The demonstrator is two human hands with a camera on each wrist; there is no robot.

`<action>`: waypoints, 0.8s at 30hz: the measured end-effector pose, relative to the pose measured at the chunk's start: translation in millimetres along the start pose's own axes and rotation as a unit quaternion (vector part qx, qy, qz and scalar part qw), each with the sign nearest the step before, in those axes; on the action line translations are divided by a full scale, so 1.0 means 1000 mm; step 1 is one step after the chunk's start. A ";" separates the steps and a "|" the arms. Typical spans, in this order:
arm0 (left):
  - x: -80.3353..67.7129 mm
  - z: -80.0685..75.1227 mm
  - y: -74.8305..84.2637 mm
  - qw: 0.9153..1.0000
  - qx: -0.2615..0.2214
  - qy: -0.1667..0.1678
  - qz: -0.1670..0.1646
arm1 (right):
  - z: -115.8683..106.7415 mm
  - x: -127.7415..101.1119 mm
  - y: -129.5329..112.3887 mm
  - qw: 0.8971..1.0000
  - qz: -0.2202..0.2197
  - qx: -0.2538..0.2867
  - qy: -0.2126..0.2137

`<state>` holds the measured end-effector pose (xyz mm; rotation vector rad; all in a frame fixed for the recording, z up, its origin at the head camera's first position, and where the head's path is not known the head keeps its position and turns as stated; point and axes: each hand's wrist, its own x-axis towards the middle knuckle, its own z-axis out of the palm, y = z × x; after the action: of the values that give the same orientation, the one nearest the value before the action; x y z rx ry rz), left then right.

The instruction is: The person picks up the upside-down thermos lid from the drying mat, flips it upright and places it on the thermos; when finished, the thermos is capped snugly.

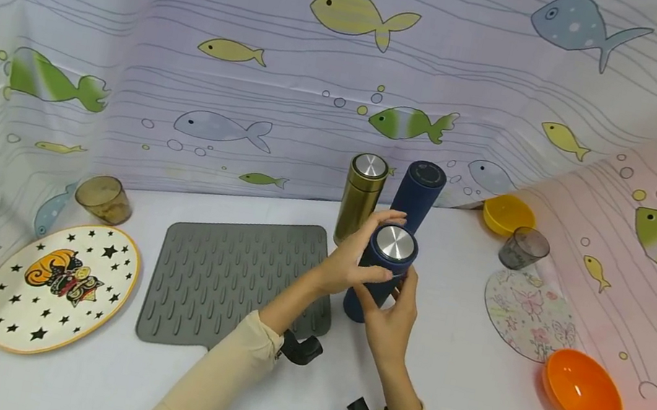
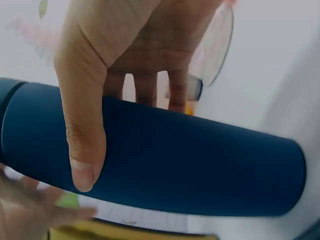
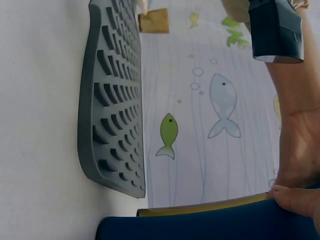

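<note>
**Both hands on the dark blue flask, tilted off vertical**

While both hands close round it, the dark blue cylindrical flask with the brushed-metal cap (image 1: 382, 266) sits between the grey ribbed rubber mat (image 1: 224, 274) and the round floral placemat (image 1: 523, 313), its base low against the white tabletop (image 1: 465, 405); whether the base rests there or is just lifted I cannot tell. The left hand (image 1: 352, 257) wraps the upper body, thumb across the near side and fingers round the far side, as the left wrist view shows plainly. The right hand (image 1: 390, 318) clasps the body lower down from the near side, so each grip is clamped on the flask.

By my reading, the step in hand is handling this flask near its capped end. A next move would call for one hand to steady the body while the other shifts, with care for the neighbours just behind: a gold metal flask (image 1: 360, 198) and a second, taller dark blue flask (image 1: 417, 195), both upright.

Its long axis runs nearly upright but leans, cap end pointing up and slightly towards the person and to the right, base end down and left.
</note>
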<state>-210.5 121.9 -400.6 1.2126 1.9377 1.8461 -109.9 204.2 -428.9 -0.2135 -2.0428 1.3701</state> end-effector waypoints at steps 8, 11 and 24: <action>0.001 -0.004 0.005 0.999 0.030 -0.012 -0.028 | 0.000 0.000 -0.005 1.000 0.004 -0.001 0.001; 0.001 -0.004 0.007 0.998 0.044 0.002 -0.041 | 0.000 0.001 -0.004 1.000 0.007 0.004 0.004; 0.000 -0.003 0.001 1.000 0.017 0.016 -0.007 | 0.001 0.000 0.000 1.000 0.003 0.005 0.003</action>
<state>-212.4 119.7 -399.0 1.1829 1.9975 1.8431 -110.8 203.1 -429.4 -0.2191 -2.0315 1.3812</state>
